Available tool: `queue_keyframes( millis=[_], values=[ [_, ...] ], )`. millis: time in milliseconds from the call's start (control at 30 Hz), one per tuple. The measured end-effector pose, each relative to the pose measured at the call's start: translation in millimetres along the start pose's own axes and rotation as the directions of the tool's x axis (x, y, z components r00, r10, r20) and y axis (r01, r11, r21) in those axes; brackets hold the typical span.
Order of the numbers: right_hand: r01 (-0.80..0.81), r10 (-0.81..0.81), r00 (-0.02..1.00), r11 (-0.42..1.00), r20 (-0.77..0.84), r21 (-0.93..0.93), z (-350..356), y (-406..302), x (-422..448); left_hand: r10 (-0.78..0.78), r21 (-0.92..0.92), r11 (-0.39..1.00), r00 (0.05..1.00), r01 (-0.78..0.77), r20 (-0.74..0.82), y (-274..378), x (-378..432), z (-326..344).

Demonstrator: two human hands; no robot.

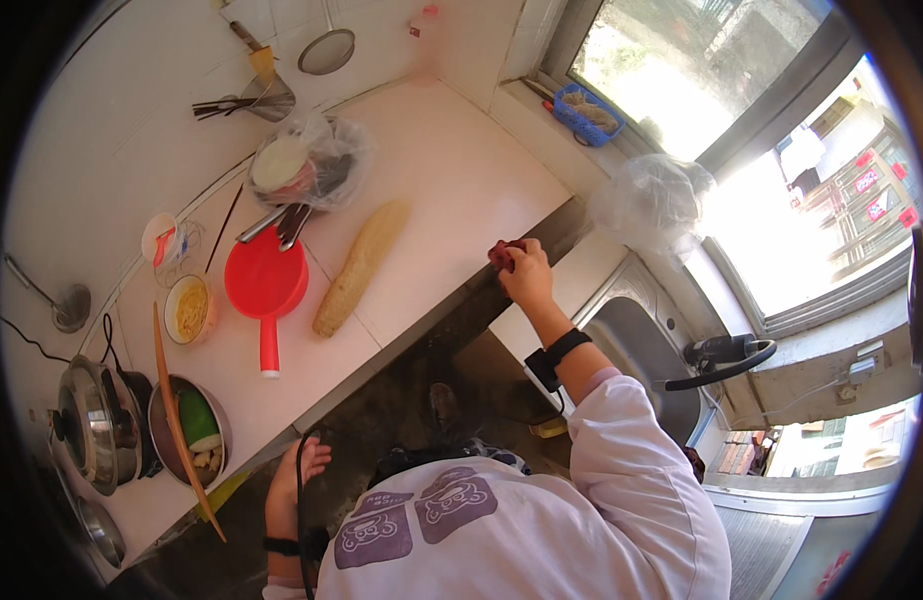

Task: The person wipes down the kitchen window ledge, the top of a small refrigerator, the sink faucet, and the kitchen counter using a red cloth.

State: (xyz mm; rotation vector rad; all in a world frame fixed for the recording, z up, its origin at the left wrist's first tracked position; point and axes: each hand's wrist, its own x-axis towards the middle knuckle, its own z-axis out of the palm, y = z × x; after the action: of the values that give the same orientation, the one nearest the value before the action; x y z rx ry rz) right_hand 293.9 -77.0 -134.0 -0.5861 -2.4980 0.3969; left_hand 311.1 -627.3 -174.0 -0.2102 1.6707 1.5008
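Observation:
My right hand [529, 276] is shut on a crumpled dark red cloth [504, 253], above the gap between the white counter and the sink side. My left hand [300, 465] hangs near the counter's front edge with fingers spread and nothing in it; a black cable crosses in front of it. On the counter [461, 165] lies a long, pale tan dried gourd or similar vegetable [361, 270]. Left of it rests a red plastic scoop [266, 277], its handle towards me. A steel basin [217, 427] holds a green vegetable [195, 416] and pale lumps resembling ginger [206, 457].
A curved wooden strip [174, 420] lies across the basin and overhangs the edge. Beyond are a lidded pot [97, 427], a bowl of yellow food [192, 311] and a bagged container with utensils [304, 169]. A sink [634, 345], a plastic bag [652, 202] and a blue basket [589, 116] stand right.

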Motion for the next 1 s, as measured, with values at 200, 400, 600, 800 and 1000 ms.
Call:
queue_keyframes(
  millis=[200,400,600,800,1000],
  values=[
    [0.133,-0.115,0.979,0.986,0.170,-0.100,62.0,24.3,35.5,-0.183,-0.127,0.980,0.944,0.153,-0.275,-55.2,-20.3,4.2],
    [0.113,-0.093,0.990,0.974,0.108,-0.195,104.1,63.9,107.0,-0.269,-0.067,0.962,0.866,0.266,-0.422,-66.8,-34.7,19.5],
    [-0.028,0.019,0.999,0.973,-0.042,-0.230,141.1,93.0,187.6,-0.279,0.176,0.917,0.891,0.358,-0.357,-35.9,-21.9,46.7],
    [-0.119,0.064,0.988,0.899,-0.142,-0.421,176.3,106.5,261.7,-0.320,0.197,0.888,0.866,0.416,-0.384,-14.2,-8.2,61.9],
    [-0.151,0.132,0.989,0.821,-0.074,-0.551,199.8,134.3,311.6,-0.365,0.197,0.860,0.837,0.471,-0.408,3.0,9.1,66.5]
  ],
)
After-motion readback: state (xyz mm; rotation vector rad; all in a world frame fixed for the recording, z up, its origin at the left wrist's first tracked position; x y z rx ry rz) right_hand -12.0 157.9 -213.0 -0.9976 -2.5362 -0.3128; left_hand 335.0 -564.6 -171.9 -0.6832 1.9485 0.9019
